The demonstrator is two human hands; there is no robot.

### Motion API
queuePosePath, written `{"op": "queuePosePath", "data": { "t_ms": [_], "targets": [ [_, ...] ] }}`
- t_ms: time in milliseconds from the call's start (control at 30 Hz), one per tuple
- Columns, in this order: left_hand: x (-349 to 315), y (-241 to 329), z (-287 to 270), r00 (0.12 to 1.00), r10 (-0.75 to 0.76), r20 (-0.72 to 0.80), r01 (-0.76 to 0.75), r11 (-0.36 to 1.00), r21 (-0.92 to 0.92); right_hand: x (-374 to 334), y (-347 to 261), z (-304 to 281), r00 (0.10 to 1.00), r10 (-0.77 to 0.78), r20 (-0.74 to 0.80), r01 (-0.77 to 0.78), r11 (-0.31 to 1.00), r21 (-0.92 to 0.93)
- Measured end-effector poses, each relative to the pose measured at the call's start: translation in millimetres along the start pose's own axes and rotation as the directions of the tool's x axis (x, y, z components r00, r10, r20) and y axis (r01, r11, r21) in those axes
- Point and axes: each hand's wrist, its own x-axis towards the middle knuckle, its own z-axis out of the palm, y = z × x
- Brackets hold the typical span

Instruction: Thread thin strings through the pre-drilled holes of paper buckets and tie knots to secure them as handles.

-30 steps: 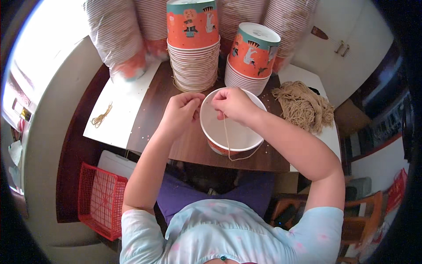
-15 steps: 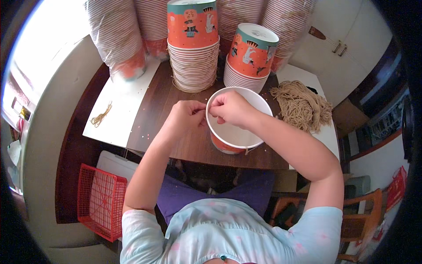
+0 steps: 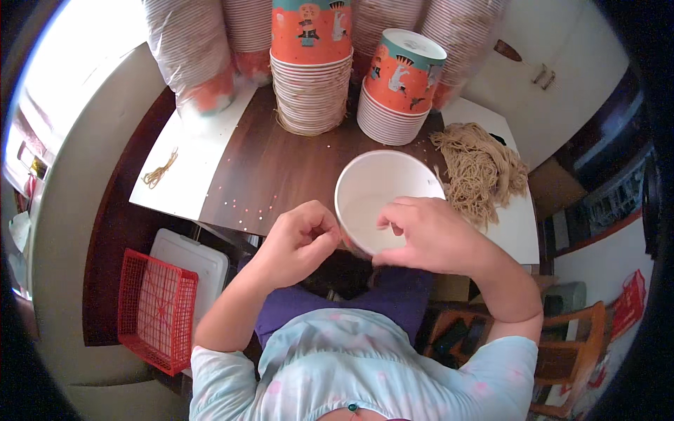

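A paper bucket (image 3: 365,189) with a white inside stands near the front edge of the table, its mouth toward me. A small mark shows on its inner wall at the far right, with a bit of tan string just outside. My left hand (image 3: 303,242) is beside the near left rim, thumb and forefinger pinched together; whatever is between them is too small to make out. Over the near right part of the bucket is my right hand (image 3: 439,235), thumb and curled fingers apart, nothing visible between them. It hides part of the rim.
Upside-down stacks of orange and teal buckets (image 3: 312,42) (image 3: 400,77) stand at the back, with plastic-wrapped stacks (image 3: 186,56) behind. Tan strings lie heaped (image 3: 481,168) at right; a small string bundle (image 3: 160,170) lies at left. Small bits dot the tabletop. A red basket (image 3: 158,309) is below left.
Both hands have come nearer to me, and the right has left the bucket's left rim. The bucket has turned, its string passing from the near side to the far right. The view shifted slightly.
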Motion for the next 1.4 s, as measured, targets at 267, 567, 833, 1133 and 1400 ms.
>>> {"op": "queuePosePath", "data": {
  "t_ms": [267,567,833,1133,1400],
  "targets": [
    [6.9,-6.9,18.6,0.998,0.064,-0.012,-0.062,0.864,-0.5,2.9,8.6,7.7,0.944,-0.241,-0.225,0.187,0.953,-0.239],
    [13.3,-13.4,30.1,0.99,-0.144,-0.001,0.12,0.832,-0.541,25.4,4.7,-5.1,0.883,-0.433,-0.178,0.445,0.895,0.029],
    [2.0,-11.1,21.3,0.991,-0.034,0.13,0.089,0.889,-0.448,29.7,10.8,19.6,0.798,-0.28,-0.533,0.308,0.951,-0.037],
    [-2.5,-3.1,19.0,0.995,-0.038,0.09,0.07,0.92,-0.387,-15.6,-12.0,46.5,0.819,-0.162,-0.55,0.175,0.984,-0.029],
    [-16.1,1.6,24.6,0.938,0.326,-0.115,-0.271,0.899,0.344,-23.2,-35.5,69.2,0.803,-0.154,-0.576,0.011,0.97,-0.243]
  ]
}}
